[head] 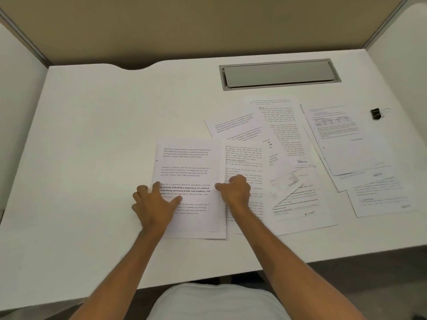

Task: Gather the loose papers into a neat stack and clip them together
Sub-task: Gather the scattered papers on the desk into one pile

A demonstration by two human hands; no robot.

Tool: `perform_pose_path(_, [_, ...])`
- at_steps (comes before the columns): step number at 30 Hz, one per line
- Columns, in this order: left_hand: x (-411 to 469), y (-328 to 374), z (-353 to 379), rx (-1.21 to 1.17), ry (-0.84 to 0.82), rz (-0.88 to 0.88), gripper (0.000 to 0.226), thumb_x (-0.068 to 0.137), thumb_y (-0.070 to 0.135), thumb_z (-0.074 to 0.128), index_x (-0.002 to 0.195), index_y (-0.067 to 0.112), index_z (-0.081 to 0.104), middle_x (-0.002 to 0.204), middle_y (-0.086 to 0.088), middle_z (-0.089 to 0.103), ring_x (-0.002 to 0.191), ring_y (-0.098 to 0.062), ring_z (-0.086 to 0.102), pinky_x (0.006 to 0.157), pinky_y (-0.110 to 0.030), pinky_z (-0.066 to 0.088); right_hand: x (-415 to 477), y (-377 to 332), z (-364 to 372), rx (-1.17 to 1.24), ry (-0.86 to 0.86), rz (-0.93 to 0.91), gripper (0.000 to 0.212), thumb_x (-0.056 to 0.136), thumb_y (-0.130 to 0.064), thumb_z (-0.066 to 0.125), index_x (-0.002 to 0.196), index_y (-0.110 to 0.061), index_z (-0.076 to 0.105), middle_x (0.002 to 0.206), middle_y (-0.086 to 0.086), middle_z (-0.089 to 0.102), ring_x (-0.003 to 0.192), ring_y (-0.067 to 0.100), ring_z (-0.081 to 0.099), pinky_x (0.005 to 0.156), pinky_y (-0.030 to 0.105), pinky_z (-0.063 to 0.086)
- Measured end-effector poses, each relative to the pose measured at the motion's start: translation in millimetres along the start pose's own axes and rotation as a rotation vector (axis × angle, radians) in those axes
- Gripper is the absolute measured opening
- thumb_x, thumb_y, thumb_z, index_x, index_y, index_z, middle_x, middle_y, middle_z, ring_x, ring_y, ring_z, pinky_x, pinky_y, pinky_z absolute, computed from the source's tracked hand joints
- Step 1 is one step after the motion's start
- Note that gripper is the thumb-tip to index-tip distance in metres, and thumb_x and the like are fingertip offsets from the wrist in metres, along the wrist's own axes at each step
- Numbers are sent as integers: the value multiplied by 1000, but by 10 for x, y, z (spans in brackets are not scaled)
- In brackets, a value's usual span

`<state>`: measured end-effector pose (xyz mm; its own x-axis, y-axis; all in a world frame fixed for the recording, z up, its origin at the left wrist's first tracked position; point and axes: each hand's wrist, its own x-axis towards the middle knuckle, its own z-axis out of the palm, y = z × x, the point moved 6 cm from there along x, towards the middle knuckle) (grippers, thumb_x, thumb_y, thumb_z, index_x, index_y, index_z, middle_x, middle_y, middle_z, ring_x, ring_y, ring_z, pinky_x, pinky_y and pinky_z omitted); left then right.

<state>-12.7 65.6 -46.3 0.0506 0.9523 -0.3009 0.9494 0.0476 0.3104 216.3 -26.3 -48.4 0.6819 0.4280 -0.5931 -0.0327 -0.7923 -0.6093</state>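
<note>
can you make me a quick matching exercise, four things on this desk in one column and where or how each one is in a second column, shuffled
Things:
1. binder clip
2. left hand
3. grey cable hatch
4. scattered sheets

Places or states:
A. set into the desk at the far side, lid shut
B. spread flat on the small stack of papers
C. alone on the desk at the far right, off the paper
D. overlapping at odd angles, right of the stack

Pairs: 1-C, 2-B, 3-A, 4-D
</note>
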Motion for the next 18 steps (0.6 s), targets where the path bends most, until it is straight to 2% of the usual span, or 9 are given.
perform_pose_path(1, [6,0,4,-22,-4,1,77,75,53,81,138,17,55,136,-17,42,129,-36,38,103,-50,38,17,-1,9,10,1,4,29,79,-23,81,89,-14,56,80,-4,52,71,19,54,46,20,28])
perform_pose_path(3, [27,-5,9,-51,-21,-6,78,74,51,83,136,15,55,135,-17,42,128,-36,38,103,-50,39,34,1,30,26,4,20,41,77,-21,82,60,-17,45,59,-6,47,52,17,49,46,21,32])
perform_pose_path(5, [48,-10,11,-66,-33,-9,78,73,51,83,136,15,54,133,-16,41,127,-36,38,102,-51,40,39,19,60,11,0,24,46,77,-17,80,53,-19,41,54,-5,48,47,15,47,51,23,39])
perform_pose_path(8, [81,-25,12,-119,-44,-2,76,75,50,82,136,14,54,133,-15,43,127,-35,39,101,-52,40,2,-2,94,-4,5,-32,26,77,-18,78,69,-19,54,67,-5,60,60,17,57,60,28,45])
perform_pose_path(11, [91,-48,16,-176,-56,21,72,78,45,81,136,13,55,134,-14,45,128,-34,40,101,-52,41,-29,-22,145,42,-46,-84,24,78,-20,80,86,-18,58,85,-2,68,76,19,65,66,31,53])
perform_pose_path(15, [104,-71,-18,-274,-48,64,66,83,36,80,138,9,55,136,-16,48,130,-34,44,104,-47,43,-18,11,104,176,-74,-134,21,78,-6,77,90,-13,62,99,8,74,89,26,72,78,39,61])
perform_pose_path(18, [145,-72,-91,-390,-34,67,68,84,33,80,141,7,53,137,-15,51,124,-31,53,104,-43,46,-1,66,-7,328,-159,-146,22,78,-2,78,91,-11,62,97,12,77,85,29,75,76,42,63])
